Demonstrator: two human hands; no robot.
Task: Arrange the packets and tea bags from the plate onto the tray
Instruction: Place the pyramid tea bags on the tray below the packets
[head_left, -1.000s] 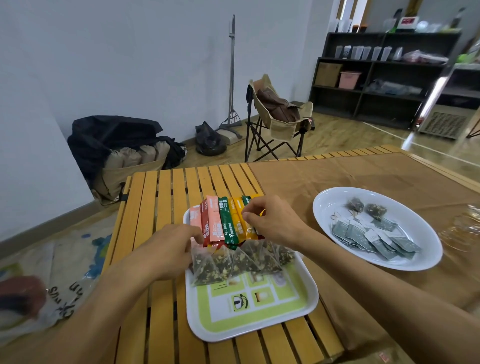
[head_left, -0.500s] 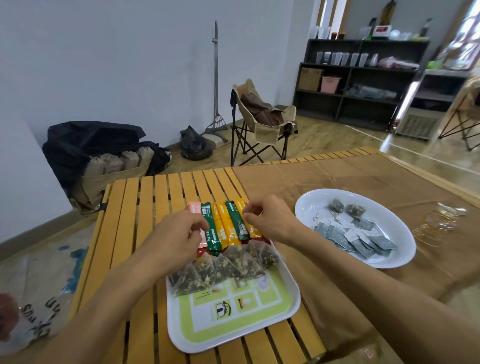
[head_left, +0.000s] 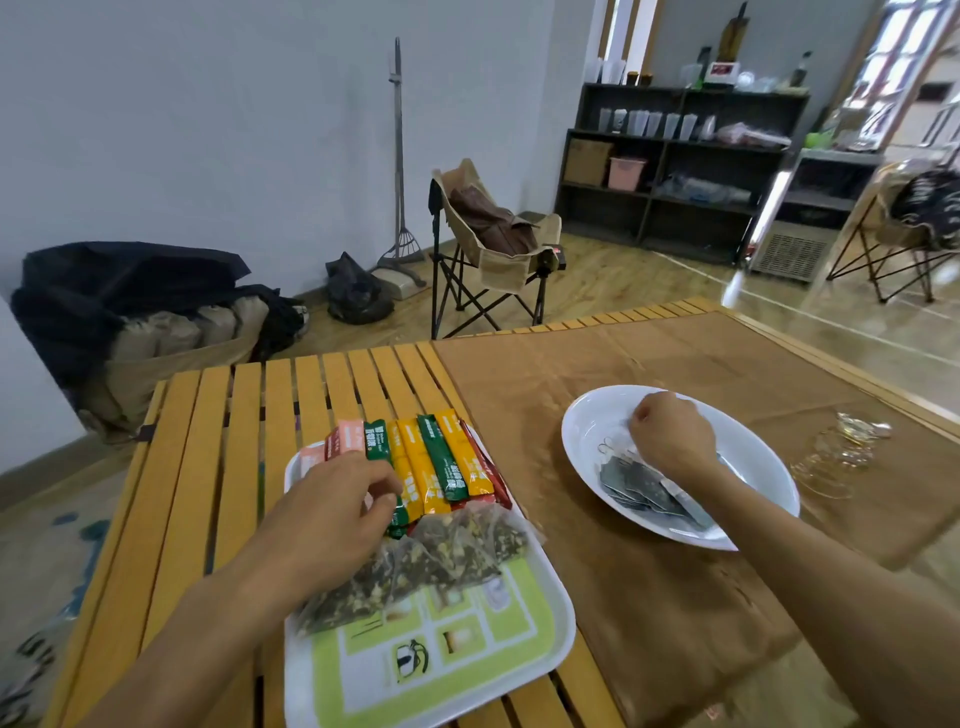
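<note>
On tray (head_left: 540, 660), packets (head_left: 441, 462) lengthwise, pointing away.

Right hand (head_left: 672, 441) hides plate (head_left: 587, 426) contents beneath; grip unclear.

Soft daylight from right-side windows, floor glare, wide-angle bowing, motion blur at edges

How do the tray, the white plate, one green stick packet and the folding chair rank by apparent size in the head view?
1. Tray, nearest the camera, which inflates it.
2. White plate, close behind the tray.
3. Folding chair, far off, so surely bigger in reality.
4. Green stick packet, clearly smallest.
</note>
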